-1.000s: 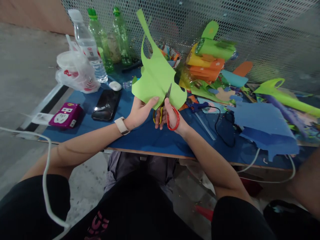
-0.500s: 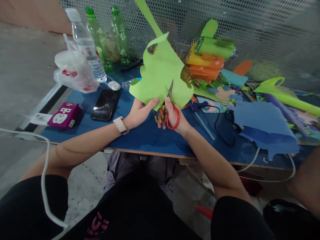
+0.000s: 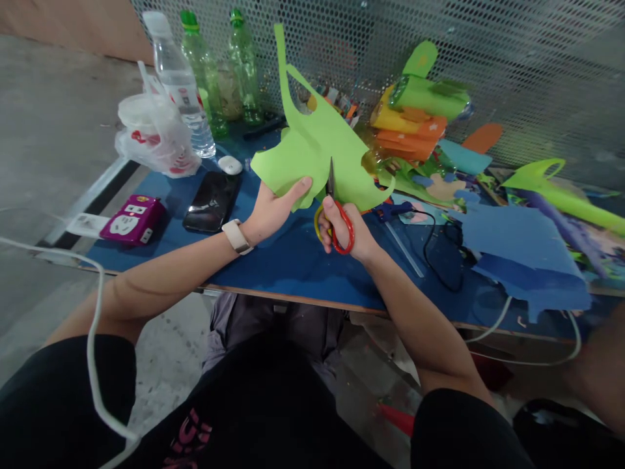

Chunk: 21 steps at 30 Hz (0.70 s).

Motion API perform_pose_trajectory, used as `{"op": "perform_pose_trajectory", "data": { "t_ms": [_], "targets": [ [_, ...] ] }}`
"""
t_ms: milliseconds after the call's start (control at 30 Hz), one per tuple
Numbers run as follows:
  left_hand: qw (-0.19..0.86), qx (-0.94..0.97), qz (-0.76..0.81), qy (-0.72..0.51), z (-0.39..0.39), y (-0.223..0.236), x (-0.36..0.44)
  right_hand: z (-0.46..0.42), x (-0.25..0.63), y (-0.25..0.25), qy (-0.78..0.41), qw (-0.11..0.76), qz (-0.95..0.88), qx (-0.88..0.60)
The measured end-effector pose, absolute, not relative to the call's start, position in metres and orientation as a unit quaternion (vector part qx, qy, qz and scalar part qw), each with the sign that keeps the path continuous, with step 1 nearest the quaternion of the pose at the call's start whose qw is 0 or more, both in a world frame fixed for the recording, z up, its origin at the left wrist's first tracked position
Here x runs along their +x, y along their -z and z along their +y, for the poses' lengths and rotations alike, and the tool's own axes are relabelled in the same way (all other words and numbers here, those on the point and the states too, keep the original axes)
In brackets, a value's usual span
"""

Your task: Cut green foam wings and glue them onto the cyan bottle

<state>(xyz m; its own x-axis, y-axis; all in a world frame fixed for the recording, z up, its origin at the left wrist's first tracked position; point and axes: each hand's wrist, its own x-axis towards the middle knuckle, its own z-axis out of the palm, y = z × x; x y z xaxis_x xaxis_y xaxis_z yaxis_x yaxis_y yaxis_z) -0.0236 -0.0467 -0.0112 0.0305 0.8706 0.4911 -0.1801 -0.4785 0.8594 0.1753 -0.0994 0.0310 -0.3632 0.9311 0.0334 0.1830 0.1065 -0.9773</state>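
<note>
A sheet of light green paper (image 3: 312,133) with curved cut edges and a thin strip rising at its top is held over the blue table (image 3: 293,260). My left hand (image 3: 279,207) grips its lower left part, thumb on top and fingers hidden beneath. In my right hand (image 3: 349,228) is a pair of scissors (image 3: 344,236) with one red and one yellow handle loop. Their blades point away from me at the lower middle of the paper, one blade showing above it. The other blade is hidden.
Left: a phone (image 3: 212,202), a purple power adapter (image 3: 133,219), a bagged cup (image 3: 156,137), a water bottle (image 3: 180,85) and green bottles (image 3: 244,71). Right: a blue glue gun (image 3: 393,210) with its cable, blue paper (image 3: 517,241), colourful paper-wrapped bottles (image 3: 430,98). Behind stands a perforated metal panel (image 3: 342,39).
The green paper has turned and tilted, its top strip now upright and lower. The scissors and my right hand have shifted slightly right. The camera view has moved a little.
</note>
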Motion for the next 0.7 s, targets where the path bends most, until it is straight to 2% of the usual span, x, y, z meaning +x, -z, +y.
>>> {"op": "perform_pose_trajectory", "data": {
  "t_ms": [333, 700],
  "targets": [
    [0.468, 0.587, 0.261, -0.607, -0.038, 0.006, -0.034, -0.097, 0.182, -0.034, -0.524, 0.349, -0.651, -0.424],
    [0.412, 0.612, 0.264, -0.621, -0.029, 0.005, -0.038, -0.095, 0.193, -0.040, -0.456, 0.307, -0.684, -0.479]
  ]
}}
